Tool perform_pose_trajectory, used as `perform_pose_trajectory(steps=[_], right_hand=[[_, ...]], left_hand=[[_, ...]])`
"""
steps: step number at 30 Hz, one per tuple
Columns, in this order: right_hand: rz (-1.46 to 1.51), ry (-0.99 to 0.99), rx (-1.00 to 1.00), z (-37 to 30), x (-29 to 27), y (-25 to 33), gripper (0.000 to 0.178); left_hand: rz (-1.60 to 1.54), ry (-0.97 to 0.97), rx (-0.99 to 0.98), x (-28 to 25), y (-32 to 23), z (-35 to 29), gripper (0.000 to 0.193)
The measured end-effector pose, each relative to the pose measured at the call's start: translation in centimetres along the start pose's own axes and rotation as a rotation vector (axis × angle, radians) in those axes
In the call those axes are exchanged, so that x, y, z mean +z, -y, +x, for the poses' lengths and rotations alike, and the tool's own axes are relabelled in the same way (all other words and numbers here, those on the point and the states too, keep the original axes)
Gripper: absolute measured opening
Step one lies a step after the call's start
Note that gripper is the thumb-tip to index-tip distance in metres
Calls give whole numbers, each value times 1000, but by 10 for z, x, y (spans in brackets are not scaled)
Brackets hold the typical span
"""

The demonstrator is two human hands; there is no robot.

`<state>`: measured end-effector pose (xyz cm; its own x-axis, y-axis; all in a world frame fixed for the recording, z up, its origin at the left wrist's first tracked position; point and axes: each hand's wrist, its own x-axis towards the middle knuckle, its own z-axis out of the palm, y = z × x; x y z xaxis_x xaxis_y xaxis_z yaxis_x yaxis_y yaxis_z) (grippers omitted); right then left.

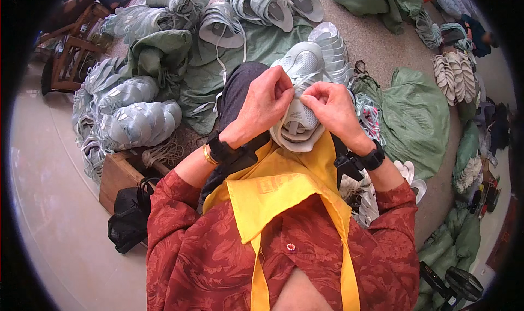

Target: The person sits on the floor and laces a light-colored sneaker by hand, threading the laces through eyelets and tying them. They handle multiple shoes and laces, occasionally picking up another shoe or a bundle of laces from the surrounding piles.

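Clock directions run from the shoe upper in the lap, with 12 straight away from the person. Between 9 and 10 o'clock stands a wooden chair [71,65]. At 9 lie bundles of nested pale blue uppers [143,120]. Between 8 and 9 is a wooden box [117,174], with a black bag [128,218] against it at 8. Green cloth [197,90] spreads toward 10. The left hand [267,95], banded at the wrist, pinches thumb and fingers together at the lacing; I cannot tell whether a lace is between them. The pale grey-blue shoe upper [297,117] lies on the lap above the yellow apron [275,199], toe at 12, opening at 6. The right hand [331,104], also banded, pinches the same way just beside the left; its catch is also too small to tell. More nested uppers [332,54] lie at 1, a green sack [415,122] at 3, and cream uppers [454,77] between 2 and 3.
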<state>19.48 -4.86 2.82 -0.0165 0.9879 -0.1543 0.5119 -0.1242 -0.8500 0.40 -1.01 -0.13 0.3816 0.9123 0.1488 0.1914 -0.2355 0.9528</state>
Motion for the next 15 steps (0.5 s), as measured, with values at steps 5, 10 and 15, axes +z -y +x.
perform_pose_trajectory(steps=[5, 10, 15], right_hand=[[112, 71, 16, 5, -5, -10, 16], [223, 122, 44, 6, -9, -13, 15], [229, 136, 40, 7, -9, -13, 15]], left_hand=[[5, -1, 48, 2, 1, 1, 11], [53, 44, 44, -3, -8, -3, 8], [35, 68, 55, -5, -11, -7, 9]])
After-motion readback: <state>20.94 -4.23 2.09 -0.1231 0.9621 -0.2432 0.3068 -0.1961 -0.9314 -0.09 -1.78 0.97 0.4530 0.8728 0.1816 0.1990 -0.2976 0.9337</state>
